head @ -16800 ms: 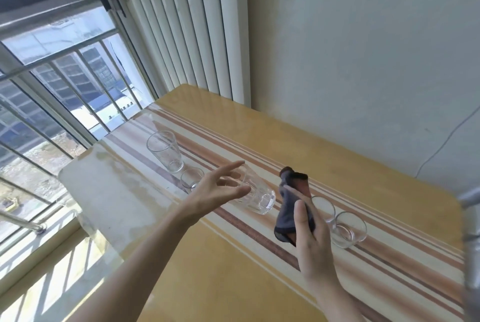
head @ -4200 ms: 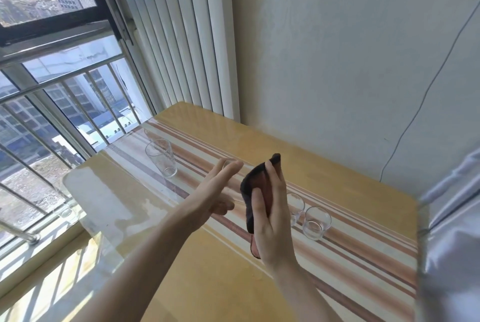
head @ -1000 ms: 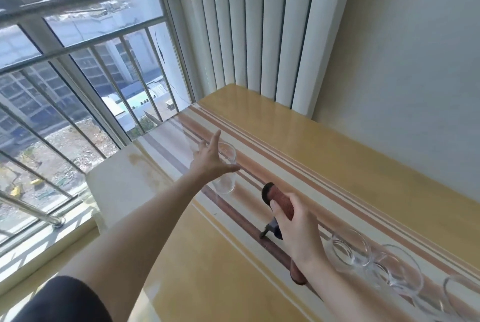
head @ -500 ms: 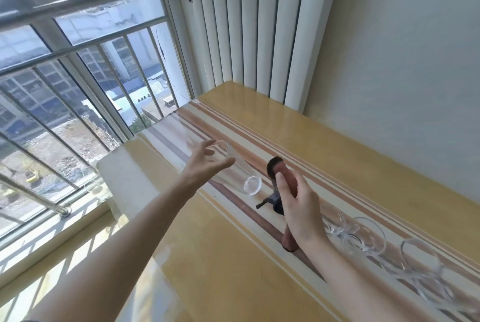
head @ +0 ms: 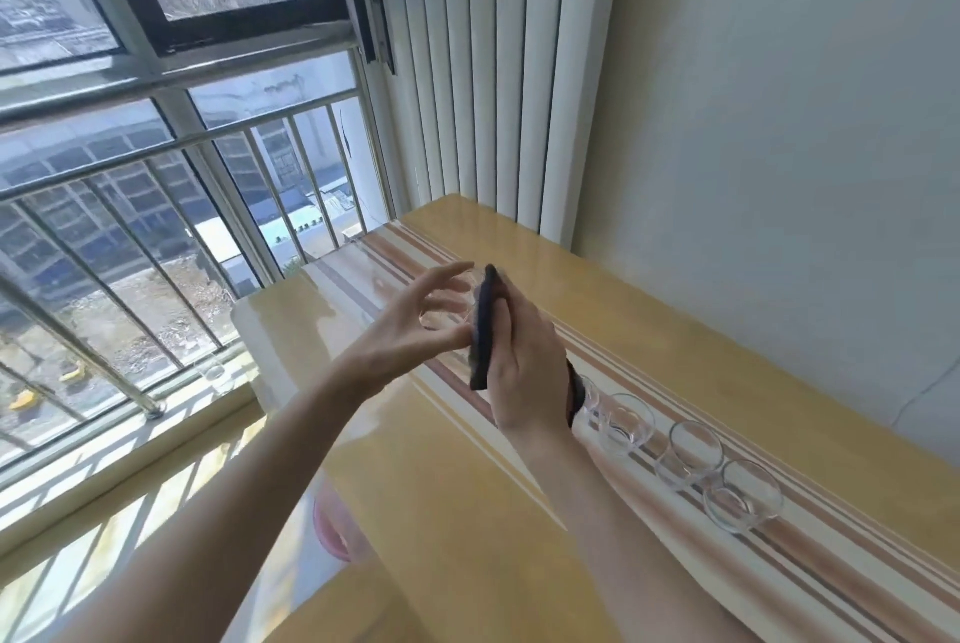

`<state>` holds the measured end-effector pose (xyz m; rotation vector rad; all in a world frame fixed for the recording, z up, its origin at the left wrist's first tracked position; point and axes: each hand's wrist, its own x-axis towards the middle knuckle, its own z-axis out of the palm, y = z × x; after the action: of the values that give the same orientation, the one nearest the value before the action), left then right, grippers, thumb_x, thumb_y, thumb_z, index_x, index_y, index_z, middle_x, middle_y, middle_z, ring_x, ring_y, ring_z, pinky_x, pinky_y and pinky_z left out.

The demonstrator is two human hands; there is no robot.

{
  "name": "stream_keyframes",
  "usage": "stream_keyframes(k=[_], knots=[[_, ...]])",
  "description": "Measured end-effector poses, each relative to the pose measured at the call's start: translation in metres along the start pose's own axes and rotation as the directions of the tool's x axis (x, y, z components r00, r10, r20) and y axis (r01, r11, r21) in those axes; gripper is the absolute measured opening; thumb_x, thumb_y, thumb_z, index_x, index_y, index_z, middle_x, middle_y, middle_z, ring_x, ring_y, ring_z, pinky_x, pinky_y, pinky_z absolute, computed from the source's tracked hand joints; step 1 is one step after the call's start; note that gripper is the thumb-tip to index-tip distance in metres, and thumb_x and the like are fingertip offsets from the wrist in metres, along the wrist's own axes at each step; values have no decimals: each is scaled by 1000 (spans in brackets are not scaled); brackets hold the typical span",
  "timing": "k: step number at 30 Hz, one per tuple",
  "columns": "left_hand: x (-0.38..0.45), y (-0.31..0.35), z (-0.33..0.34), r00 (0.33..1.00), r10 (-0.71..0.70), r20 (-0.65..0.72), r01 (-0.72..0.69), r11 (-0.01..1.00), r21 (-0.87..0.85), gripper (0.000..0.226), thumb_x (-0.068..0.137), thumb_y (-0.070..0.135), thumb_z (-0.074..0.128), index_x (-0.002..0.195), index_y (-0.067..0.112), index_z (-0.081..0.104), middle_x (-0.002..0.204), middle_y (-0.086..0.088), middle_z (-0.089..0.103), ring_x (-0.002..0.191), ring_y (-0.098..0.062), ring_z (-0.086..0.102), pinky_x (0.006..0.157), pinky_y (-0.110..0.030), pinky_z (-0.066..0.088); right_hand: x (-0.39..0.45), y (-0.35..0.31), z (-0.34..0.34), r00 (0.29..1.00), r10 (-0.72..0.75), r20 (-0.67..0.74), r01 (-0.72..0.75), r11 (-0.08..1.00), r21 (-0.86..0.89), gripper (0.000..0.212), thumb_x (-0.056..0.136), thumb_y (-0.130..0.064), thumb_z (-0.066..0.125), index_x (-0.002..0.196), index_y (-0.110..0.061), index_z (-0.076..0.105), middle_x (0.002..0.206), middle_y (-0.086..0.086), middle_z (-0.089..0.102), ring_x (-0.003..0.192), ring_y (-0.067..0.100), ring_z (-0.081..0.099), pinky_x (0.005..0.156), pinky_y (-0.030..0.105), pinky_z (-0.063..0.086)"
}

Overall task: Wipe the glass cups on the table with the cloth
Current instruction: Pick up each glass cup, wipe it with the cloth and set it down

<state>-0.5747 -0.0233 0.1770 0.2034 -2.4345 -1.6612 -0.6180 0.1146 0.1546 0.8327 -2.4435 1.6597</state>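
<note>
My left hand holds a tall clear glass cup lifted above the table, lying sideways between its fingers. My right hand grips a dark cloth and presses it flat against the cup's end. The cup is mostly hidden behind both hands. Three short glass cups stand in a row on the striped runner to the right: one, a second and a third. Another cup is partly hidden behind my right wrist.
The yellow table with a striped runner stands against a pale wall. A window with metal bars is to the left, white vertical blinds hang at the far end. A pink object shows below the table's glass edge.
My left hand has lifted the tall cup higher and my right hand has brought the cloth up against its end. The view has tilted upward.
</note>
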Motion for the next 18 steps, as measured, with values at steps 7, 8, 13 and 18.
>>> stream_keyframes(k=[7, 8, 13, 18], knots=[[-15, 22, -3, 1000, 0, 4, 0, 996, -90, 79, 49, 74, 72, 119, 45, 52, 125, 1, 56, 107, -9, 61, 83, -30, 56, 0, 2, -41, 984, -41, 172, 69, 985, -158, 48, 89, -60, 26, 124, -39, 51, 98, -3, 72, 85, 23, 66, 56, 28, 43], [-16, 21, -3, 1000, -12, -5, 12, 994, -105, 76, 49, 73, 72, 118, 46, 53, 124, 2, 57, 108, -8, 61, 84, -32, 56, 0, 4, -46, 977, -25, 213, 61, 984, -166, 49, 87, -61, 28, 125, -40, 50, 97, -2, 72, 85, 24, 66, 60, 30, 47], [-19, 20, -5, 993, -84, -78, 71, 984, -164, 52, 59, 58, 71, 107, 49, 57, 120, 3, 61, 110, -18, 61, 98, -52, 47, -10, 20, -61, 954, 47, 297, -46, 999, -12, 47, 85, -57, 49, 126, -35, 55, 109, -4, 71, 97, 20, 66, 82, 37, 55], [-19, 26, -6, 990, -97, -103, 71, 970, -234, 84, 40, 75, 75, 114, 41, 55, 124, -3, 58, 109, -19, 62, 87, -39, 54, -24, 22, -63, 914, 240, 328, -356, 862, 361, 36, 79, -50, 65, 111, -33, 61, 87, -11, 66, 81, 23, 66, 68, 38, 55]])
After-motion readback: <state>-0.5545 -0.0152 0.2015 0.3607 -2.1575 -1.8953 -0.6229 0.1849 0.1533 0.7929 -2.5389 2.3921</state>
